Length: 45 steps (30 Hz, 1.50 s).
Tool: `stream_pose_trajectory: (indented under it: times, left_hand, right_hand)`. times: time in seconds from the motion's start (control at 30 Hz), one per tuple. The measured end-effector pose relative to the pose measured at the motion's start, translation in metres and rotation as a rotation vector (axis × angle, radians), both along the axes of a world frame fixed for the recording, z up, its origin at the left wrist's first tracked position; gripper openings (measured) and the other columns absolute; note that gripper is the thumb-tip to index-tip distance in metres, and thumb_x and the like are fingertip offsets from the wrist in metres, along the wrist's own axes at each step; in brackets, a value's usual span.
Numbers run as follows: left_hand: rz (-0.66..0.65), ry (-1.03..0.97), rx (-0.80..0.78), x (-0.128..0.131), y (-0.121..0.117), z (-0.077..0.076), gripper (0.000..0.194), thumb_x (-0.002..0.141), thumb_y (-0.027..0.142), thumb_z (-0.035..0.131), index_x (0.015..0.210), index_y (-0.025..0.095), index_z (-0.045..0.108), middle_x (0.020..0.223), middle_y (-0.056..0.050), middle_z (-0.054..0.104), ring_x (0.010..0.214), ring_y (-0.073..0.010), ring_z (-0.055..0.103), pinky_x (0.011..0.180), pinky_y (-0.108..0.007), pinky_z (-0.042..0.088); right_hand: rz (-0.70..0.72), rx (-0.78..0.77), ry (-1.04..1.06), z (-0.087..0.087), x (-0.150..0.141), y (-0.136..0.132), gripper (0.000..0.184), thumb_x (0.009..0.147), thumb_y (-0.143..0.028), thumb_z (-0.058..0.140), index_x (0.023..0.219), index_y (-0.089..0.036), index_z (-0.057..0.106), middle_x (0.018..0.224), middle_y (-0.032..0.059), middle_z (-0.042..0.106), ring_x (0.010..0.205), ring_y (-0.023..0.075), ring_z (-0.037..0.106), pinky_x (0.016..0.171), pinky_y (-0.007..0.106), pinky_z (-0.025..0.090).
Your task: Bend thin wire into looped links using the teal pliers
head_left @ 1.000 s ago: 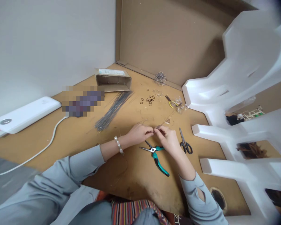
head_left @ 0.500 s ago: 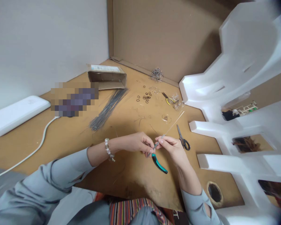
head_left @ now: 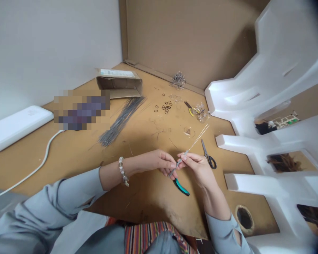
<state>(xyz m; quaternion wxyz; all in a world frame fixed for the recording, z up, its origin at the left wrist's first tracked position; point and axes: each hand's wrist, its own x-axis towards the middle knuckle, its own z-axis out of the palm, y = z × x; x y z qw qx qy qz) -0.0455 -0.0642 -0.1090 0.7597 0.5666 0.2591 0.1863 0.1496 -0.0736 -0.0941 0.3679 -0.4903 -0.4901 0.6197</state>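
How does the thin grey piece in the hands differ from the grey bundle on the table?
The held piece is slim; the bundle is a thick sheaf of many strands. The left hand and right hand grip the held piece, while the bundle lies untouched on the table. Both are grey and slant up to the right in the view.

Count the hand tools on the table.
3: teal-handled tool, partly hidden by the left hand; yellow-handled tool, by silvery wire scraps; black-handled scissors, right of the right hand. Others may be hidden.
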Motion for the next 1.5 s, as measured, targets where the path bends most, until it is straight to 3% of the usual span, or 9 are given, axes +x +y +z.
stream_pose_trajectory:
  times: [0.23, 0.4, 0.53, 0.73, 0.97, 1.1, 1.27, 1.37, 1.5]
  left_hand:
    - [0.127, -0.021, -0.069, 0.009, -0.008, 0.000, 0.028, 0.079, 0.040, 0.059, 0.083, 0.013, 0.063, 0.081, -0.007, 0.069, 0.070, -0.0123, 0.062, 0.068, -0.025, 0.045]
    - [0.156, 0.051, 0.044, 0.006, -0.007, 0.009, 0.028, 0.079, 0.039, 0.058, 0.077, 0.012, 0.064, 0.071, -0.005, 0.067, 0.063, -0.0110, 0.061, 0.062, -0.023, 0.045]
    - [0.201, 0.065, 0.105, -0.007, -0.005, 0.014, 0.025, 0.080, 0.036, 0.057, 0.077, 0.012, 0.065, 0.070, -0.004, 0.067, 0.064, -0.0108, 0.061, 0.063, -0.023, 0.045]
    - [0.227, 0.083, 0.140, -0.021, -0.006, 0.017, 0.023, 0.080, 0.032, 0.058, 0.074, 0.012, 0.066, 0.069, -0.004, 0.067, 0.064, -0.0110, 0.061, 0.063, -0.022, 0.046]
    - [0.215, 0.052, 0.125, -0.024, -0.006, 0.017, 0.024, 0.081, 0.033, 0.057, 0.075, 0.011, 0.066, 0.071, -0.004, 0.067, 0.065, -0.0113, 0.061, 0.064, -0.023, 0.046]
    - [0.193, 0.042, 0.123, -0.025, -0.007, 0.018, 0.024, 0.082, 0.031, 0.055, 0.074, 0.011, 0.065, 0.068, -0.004, 0.067, 0.062, -0.0100, 0.060, 0.061, -0.021, 0.044]
    - [0.195, 0.016, 0.097, -0.031, -0.006, 0.026, 0.021, 0.081, 0.030, 0.057, 0.075, 0.011, 0.065, 0.069, -0.004, 0.067, 0.062, -0.0100, 0.060, 0.062, -0.022, 0.044]
    - [0.251, -0.006, 0.059, -0.038, -0.003, 0.028, 0.019, 0.079, 0.030, 0.059, 0.078, 0.013, 0.065, 0.069, -0.003, 0.067, 0.061, -0.0103, 0.061, 0.062, -0.022, 0.046]
    - [0.299, 0.009, 0.016, -0.042, 0.001, 0.024, 0.019, 0.078, 0.031, 0.061, 0.079, 0.013, 0.065, 0.068, -0.002, 0.067, 0.058, -0.0096, 0.061, 0.059, -0.021, 0.045]
  right_hand:
    - [-0.012, 0.109, -0.060, 0.000, -0.002, 0.001, 0.020, 0.071, -0.036, 0.069, 0.081, -0.019, 0.073, 0.066, 0.0009, 0.066, 0.060, 0.0120, 0.059, 0.064, 0.027, 0.050]
    - [0.048, 0.262, -0.210, 0.004, 0.002, -0.004, 0.022, 0.078, -0.038, 0.061, 0.086, -0.021, 0.070, 0.083, 0.0043, 0.068, 0.076, 0.0160, 0.063, 0.075, 0.031, 0.051]
    - [0.075, 0.476, -0.598, 0.006, 0.014, -0.023, 0.039, 0.078, -0.040, 0.060, 0.113, -0.022, 0.060, 0.104, 0.0093, 0.065, 0.097, 0.0227, 0.060, 0.089, 0.042, 0.045]
    - [0.418, 0.686, -1.135, 0.003, 0.010, -0.050, 0.067, 0.068, -0.040, 0.065, 0.130, -0.021, 0.045, 0.135, 0.0127, 0.044, 0.127, 0.0320, 0.033, 0.102, 0.051, 0.030]
    - [0.441, 0.669, -1.455, 0.002, -0.007, -0.047, 0.073, 0.063, -0.027, 0.060, 0.133, -0.019, 0.040, 0.128, 0.0156, 0.048, 0.113, 0.0356, 0.042, 0.093, 0.048, 0.033]
    - [0.438, 0.637, -1.559, -0.002, -0.013, -0.041, 0.051, 0.066, -0.023, 0.056, 0.117, -0.016, 0.053, 0.103, 0.0159, 0.057, 0.094, 0.0314, 0.051, 0.080, 0.042, 0.038]
    - [0.313, 0.445, -1.294, 0.001, 0.006, -0.031, 0.030, 0.072, -0.025, 0.051, 0.102, -0.017, 0.053, 0.097, 0.0098, 0.057, 0.084, 0.0241, 0.054, 0.072, 0.034, 0.041]
    - [0.297, 0.261, -0.894, 0.012, 0.027, -0.024, 0.027, 0.075, -0.021, 0.049, 0.101, -0.018, 0.049, 0.087, 0.0052, 0.058, 0.078, 0.0195, 0.055, 0.072, 0.033, 0.042]
    - [0.371, 0.052, -0.311, 0.021, 0.039, -0.015, 0.035, 0.074, -0.019, 0.051, 0.109, -0.022, 0.047, 0.104, 0.0056, 0.057, 0.092, 0.0192, 0.055, 0.081, 0.034, 0.042]
